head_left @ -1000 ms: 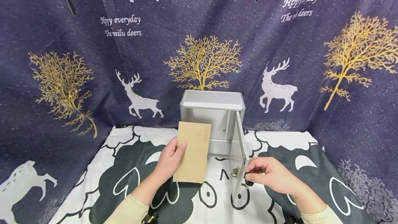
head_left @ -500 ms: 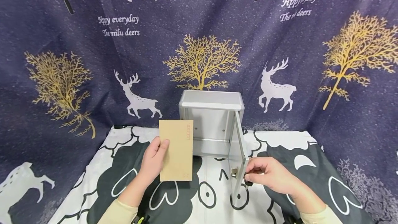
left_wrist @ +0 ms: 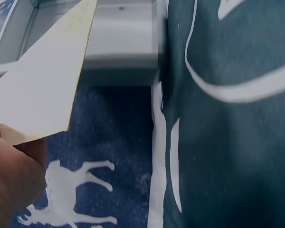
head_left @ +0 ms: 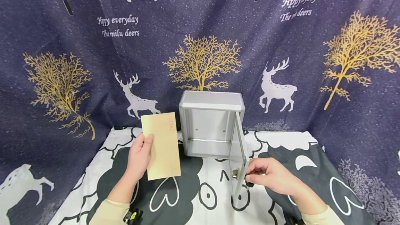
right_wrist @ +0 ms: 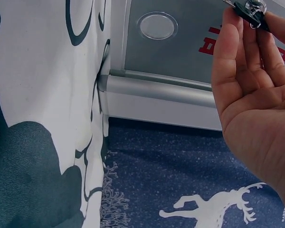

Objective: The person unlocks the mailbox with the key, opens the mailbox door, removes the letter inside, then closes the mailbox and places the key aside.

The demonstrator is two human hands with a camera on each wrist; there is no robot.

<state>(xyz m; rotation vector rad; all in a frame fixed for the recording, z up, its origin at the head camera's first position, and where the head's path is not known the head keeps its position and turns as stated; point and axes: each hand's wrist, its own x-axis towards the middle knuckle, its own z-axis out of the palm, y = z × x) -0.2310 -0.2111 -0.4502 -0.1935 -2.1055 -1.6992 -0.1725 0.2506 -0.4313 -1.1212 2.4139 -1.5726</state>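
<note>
My left hand [head_left: 138, 152] grips a tan paper envelope [head_left: 163, 147] by its left edge, thumb on the front, left of the metal box. Small red postcode squares run down the envelope's upper right. The silver-grey box [head_left: 212, 100] stands upright with its hinged door [head_left: 239, 159] swung out towards me on the right; inside, bare walls and two small holes show. At the door's outer face, my right hand [head_left: 271, 175] pinches a black-headed key [right_wrist: 247, 14] at the lock. The lock's latch [head_left: 235, 173] shows on the door's inner face.
A black-and-white patterned cloth [head_left: 215, 214] covers the table. Behind it hangs a dark blue curtain [head_left: 200, 6] printed with deer and golden trees, close behind the box. The open door juts forward between my hands.
My left hand has moved left with the envelope, from in front of the box opening to beside it, tilting it slightly. My right hand and the door have stayed put.
</note>
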